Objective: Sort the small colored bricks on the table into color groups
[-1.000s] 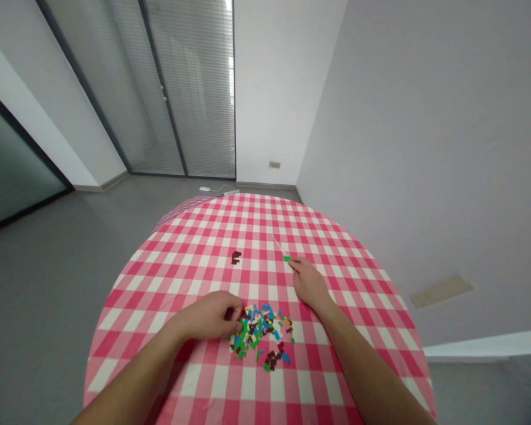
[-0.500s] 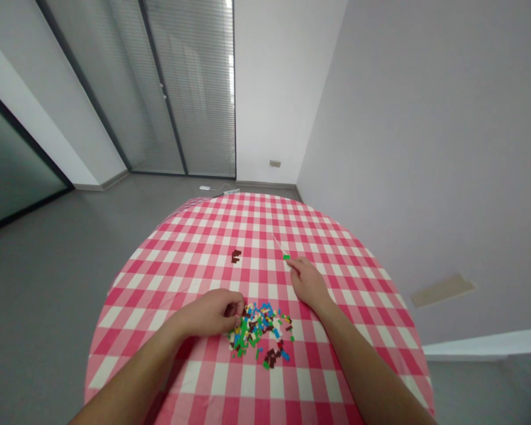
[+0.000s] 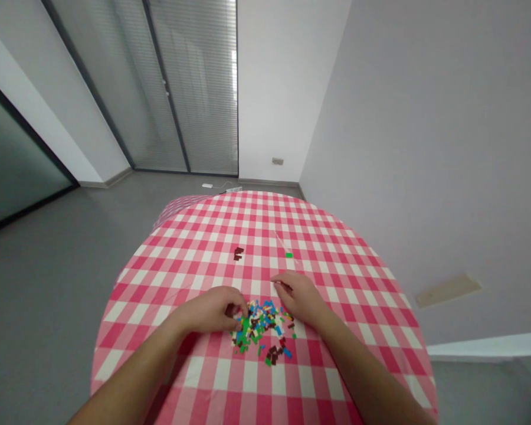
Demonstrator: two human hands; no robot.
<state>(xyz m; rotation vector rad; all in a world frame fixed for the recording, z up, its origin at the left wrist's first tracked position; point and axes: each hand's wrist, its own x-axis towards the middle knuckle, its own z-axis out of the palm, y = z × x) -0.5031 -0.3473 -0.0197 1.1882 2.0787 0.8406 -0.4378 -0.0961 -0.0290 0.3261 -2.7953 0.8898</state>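
- The loose pile of small plastic toy bricks (image 3: 262, 323), mixed green, blue, brown, white and yellow, lies on the round desk (image 3: 351, 274), over its red-and-white checked tablecloth (image 3: 146, 280).
- The left hand (image 3: 215, 309) is at the pile's left edge, thumb and fingers curled towards each other with their tips among the bricks; I cannot tell whether they grip one.
- The right hand (image 3: 304, 298) is by the pile's far right edge, forefinger pointing left past the pile's far side, thumb and forefinger apart; no brick shows between them.
- A single green brick (image 3: 289, 255) lies beyond the pile, slightly to its right, well apart from it.
- A small group of dark brown bricks (image 3: 238, 254) lies beyond the pile, to its left.
- More brown bricks (image 3: 272, 355) are bunched at the pile's near edge, beside a blue brick (image 3: 287, 353).
- A white power strip (image 3: 235, 189) shows far beyond the pile, past the desk's edge.
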